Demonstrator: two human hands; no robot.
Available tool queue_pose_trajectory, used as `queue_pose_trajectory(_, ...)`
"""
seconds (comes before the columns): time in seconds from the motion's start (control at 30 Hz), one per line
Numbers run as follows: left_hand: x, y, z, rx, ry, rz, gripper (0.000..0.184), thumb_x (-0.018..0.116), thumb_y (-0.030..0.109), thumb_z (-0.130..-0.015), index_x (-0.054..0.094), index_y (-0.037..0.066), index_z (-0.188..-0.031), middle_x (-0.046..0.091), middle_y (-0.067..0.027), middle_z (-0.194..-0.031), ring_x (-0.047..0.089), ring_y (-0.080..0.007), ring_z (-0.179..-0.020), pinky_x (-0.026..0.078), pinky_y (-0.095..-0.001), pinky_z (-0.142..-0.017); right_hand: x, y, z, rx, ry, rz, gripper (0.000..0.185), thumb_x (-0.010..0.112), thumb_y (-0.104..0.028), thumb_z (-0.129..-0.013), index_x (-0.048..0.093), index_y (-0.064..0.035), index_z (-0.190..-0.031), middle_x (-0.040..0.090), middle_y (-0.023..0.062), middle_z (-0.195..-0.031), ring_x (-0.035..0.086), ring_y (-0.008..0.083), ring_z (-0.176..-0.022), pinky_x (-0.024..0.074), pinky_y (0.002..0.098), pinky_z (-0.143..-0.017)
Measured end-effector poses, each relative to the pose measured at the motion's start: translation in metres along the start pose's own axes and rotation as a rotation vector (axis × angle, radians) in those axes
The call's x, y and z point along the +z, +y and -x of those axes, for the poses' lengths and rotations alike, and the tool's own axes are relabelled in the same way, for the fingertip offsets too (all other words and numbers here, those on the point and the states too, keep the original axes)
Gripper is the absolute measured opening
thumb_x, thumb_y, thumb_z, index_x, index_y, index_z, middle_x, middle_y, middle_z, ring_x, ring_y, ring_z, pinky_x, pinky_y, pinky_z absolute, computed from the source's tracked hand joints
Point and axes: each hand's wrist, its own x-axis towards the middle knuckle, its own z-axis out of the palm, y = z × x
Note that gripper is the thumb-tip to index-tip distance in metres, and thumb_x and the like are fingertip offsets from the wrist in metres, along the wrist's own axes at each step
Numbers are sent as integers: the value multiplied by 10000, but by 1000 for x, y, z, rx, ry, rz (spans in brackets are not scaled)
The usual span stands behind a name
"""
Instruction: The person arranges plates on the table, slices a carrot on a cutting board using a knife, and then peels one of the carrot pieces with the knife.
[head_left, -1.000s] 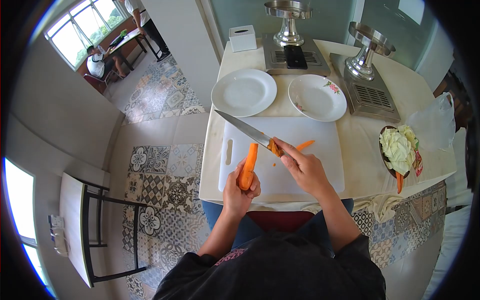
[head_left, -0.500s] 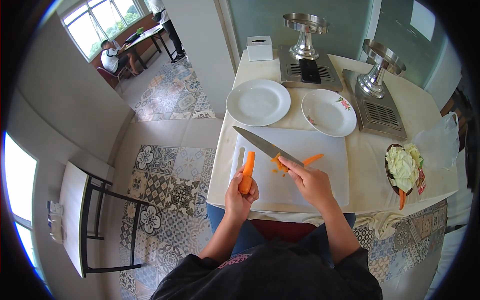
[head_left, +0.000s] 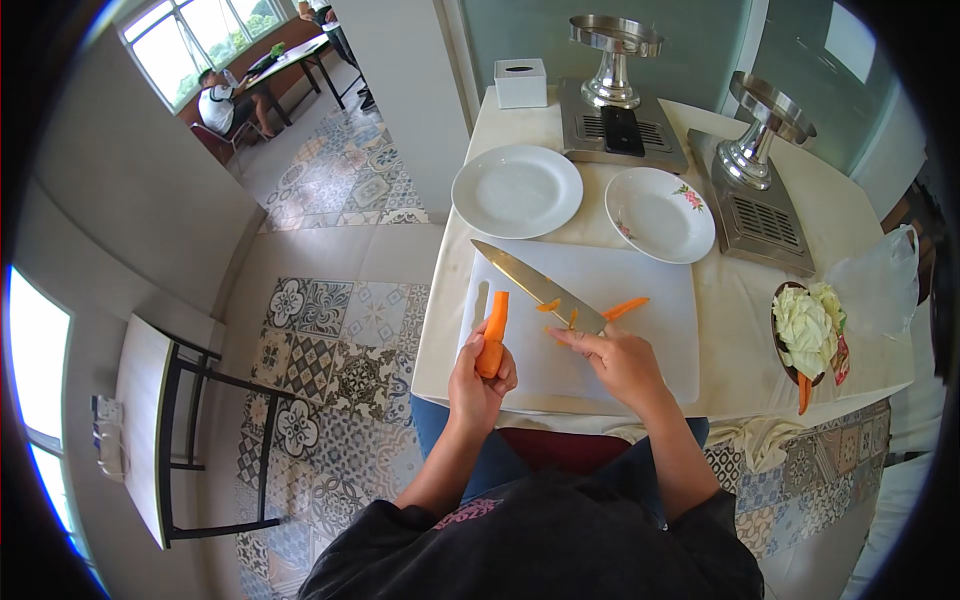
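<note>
My left hand [head_left: 480, 388] is closed around the thick end of a peeled carrot [head_left: 494, 335], which points up and away from me. In my right hand [head_left: 622, 362] is a kitchen knife [head_left: 535, 283], its blade slanting to the far left above the white cutting board [head_left: 655, 355]. Small orange carrot scraps [head_left: 549, 305] cling to the blade, and some are near my right fingertips. A long carrot strip [head_left: 627, 308] lies on the board just beyond the knife's handle end. My palm hides the knife's handle.
Beyond the board are a white plate [head_left: 517, 192] and a flowered plate [head_left: 660, 215]. Two metal stands [head_left: 640, 135] [head_left: 757, 215] and a tissue box [head_left: 520, 83] stand behind. Cabbage [head_left: 805, 328] fills a dish at right, beside a plastic bag [head_left: 880, 280]. A person [head_left: 222, 105] sits far left.
My right hand has tilted the knife, so its blade now catches the light. Fewer orange scraps show by my right fingers. My left hand still holds the carrot; the view has shifted slightly.
</note>
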Motion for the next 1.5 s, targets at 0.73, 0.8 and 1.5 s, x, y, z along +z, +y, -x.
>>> queue_pose_trajectory(0.73,-1,-6,3,-27,-37,-12,422,373,316,-970,453,73,-1305,398,-36,-630,332,-117,-497,317,-254,-496,7,11,5,38,-2,-156,280,585,-147,-892,612,-238,-1156,708,19,-871,666,228,-754,496,350,-641)
queue_pose_trajectory(0.8,-2,-8,2,-33,-31,-10,418,376,316,-970,454,73,-1302,398,-37,-630,329,-116,-496,318,-253,-497,9,16,5,21,-39,-134,358,567,-98,-889,602,-255,-1209,704,28,-917,675,201,-788,499,338,-654)
queue_pose_trajectory(1.5,13,7,-13,7,-329,-387,627,390,209,-880,309,63,-1485,401,4,-611,339,-93,-527,290,-239,-514,12,13,4,44,96,124,717,589,-133,-867,289,-342,-1483,625,100,-758,613,281,-597,486,381,-559)
